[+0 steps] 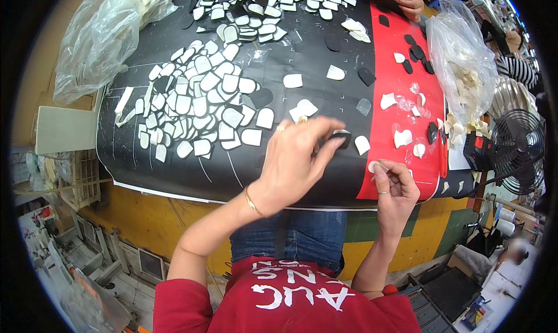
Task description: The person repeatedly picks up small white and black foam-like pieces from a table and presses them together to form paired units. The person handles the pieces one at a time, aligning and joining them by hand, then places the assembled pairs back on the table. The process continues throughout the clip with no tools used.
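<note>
A smooth black sheet (325, 184) covers most of the worktable, with a glossy red strip (386, 48) along its right side. Crinkled clear plastic lies at both ends: the left bag (99, 36) and the right bag (459, 54). A round wire-caged fan (516, 150) stands beyond the strip. On the black sheet sits a loose pile (200, 100) of flat, arch-shaped pads, white-faced with dark edges; a second pile (261, 13) spreads farther back.

The person's left hand (293, 158) pinches a dark pad (340, 139) between thumb and fingers, above the sheet near the strip. The right hand (398, 184), fingers curled, grips what looks like a small white piece (373, 166), too blurred to name surely. Just between the hands lies a single white pad (361, 145). Crumpled white scraps (402, 138) dot the strip.
</note>
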`<state>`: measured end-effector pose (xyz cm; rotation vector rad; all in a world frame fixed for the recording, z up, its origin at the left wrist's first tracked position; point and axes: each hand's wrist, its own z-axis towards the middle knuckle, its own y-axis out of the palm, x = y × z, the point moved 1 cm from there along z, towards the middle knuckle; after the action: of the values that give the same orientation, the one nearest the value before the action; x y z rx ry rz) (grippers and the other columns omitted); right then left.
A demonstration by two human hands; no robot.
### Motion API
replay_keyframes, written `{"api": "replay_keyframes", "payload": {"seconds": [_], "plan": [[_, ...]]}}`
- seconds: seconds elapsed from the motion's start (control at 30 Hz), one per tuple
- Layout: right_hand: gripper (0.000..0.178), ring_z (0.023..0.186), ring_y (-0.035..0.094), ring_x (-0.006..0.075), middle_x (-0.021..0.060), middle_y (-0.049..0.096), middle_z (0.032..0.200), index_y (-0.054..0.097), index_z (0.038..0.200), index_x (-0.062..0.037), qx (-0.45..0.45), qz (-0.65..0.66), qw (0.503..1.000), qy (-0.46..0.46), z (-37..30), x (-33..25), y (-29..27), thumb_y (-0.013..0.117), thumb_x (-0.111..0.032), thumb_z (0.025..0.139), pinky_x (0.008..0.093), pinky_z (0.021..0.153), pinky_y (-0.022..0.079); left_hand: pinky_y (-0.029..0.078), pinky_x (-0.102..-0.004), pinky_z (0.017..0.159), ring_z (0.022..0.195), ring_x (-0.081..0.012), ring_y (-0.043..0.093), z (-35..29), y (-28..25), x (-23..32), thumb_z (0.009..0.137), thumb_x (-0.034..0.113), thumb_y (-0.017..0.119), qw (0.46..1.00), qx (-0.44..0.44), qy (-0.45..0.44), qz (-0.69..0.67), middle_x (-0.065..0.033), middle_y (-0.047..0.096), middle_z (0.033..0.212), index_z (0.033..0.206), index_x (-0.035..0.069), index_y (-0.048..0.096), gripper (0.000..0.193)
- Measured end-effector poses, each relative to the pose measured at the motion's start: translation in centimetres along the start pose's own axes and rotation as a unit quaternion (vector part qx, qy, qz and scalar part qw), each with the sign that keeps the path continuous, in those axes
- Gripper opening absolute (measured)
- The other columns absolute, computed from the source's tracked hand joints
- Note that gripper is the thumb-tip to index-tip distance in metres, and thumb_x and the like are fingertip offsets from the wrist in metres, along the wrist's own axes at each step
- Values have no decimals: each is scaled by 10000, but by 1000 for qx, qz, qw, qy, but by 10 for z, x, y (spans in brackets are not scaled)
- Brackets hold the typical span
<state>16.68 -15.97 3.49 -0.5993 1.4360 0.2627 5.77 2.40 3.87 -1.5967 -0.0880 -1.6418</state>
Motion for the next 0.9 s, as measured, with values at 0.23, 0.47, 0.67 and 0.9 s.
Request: {"api": "replay_keyframes", "payload": {"seconds": [0.23, 0.47, 0.67, 0.9], "plan": [[148, 782, 631, 101, 69, 657, 925, 692, 1033, 55, -68, -9, 998, 6, -5, -14, 25, 724, 19, 893, 224, 707, 503, 425, -405, 846, 957, -281, 600, -9, -27, -29, 839, 215, 753, 939, 141, 76, 306, -92, 640, 1060, 1010, 85, 708, 220], [142, 754, 623, 101, 73, 658, 897, 697, 1024, 52, -57, -29, 998, -10, -8, -21, 30, 726, 15, 889, 223, 687, 492, 417, -411, 931, 1071, -257, 565, 25, -67, -58, 843, 222, 735, 880, -5, 90, 466, -96, 638, 1105, 917, 12, 713, 223], [142, 745, 621, 100, 68, 659, 880, 696, 1028, 54, -63, -43, 997, -10, -8, -19, 27, 720, 8, 896, 224, 685, 491, 420, -399, 911, 1009, -266, 588, 25, -72, -60, 882, 147, 682, 892, 22, 122, 435, -92, 658, 1068, 848, 17, 708, 137], [169, 775, 644, 101, 80, 689, 902, 687, 1041, 66, -54, -19, 998, 23, -8, -19, 25, 731, -3, 893, 224, 716, 510, 427, -419, 864, 917, -285, 618, 30, -93, -67, 898, 167, 686, 986, 129, -3, 104, -121, 687, 964, 873, 13, 739, 165]]}}
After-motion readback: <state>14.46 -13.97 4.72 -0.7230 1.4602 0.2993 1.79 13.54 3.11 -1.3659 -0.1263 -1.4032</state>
